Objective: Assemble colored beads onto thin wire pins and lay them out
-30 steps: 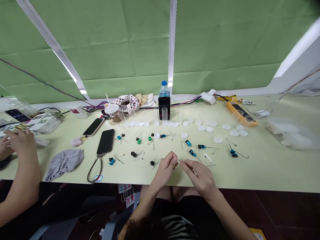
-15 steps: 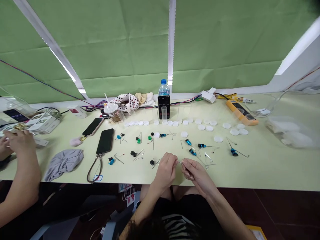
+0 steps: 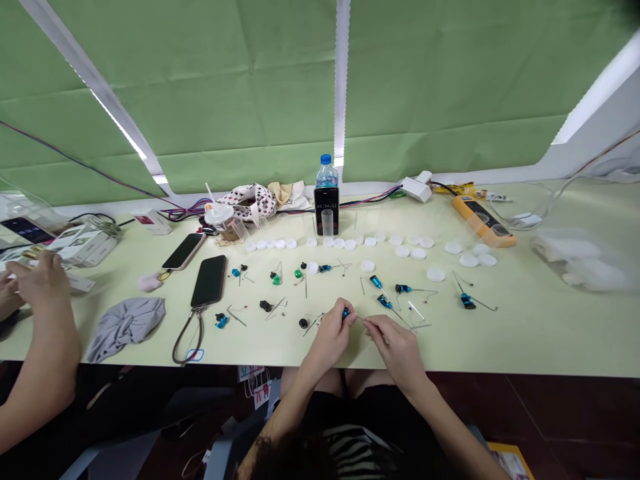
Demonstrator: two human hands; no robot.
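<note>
Indoors, pale table, green blinds.

Center of the frame, the upright phone is showing "00:54:52" in pale digits on its dark screen!

Crumpled matt grey cloth beside a glossy black phone.
</note>
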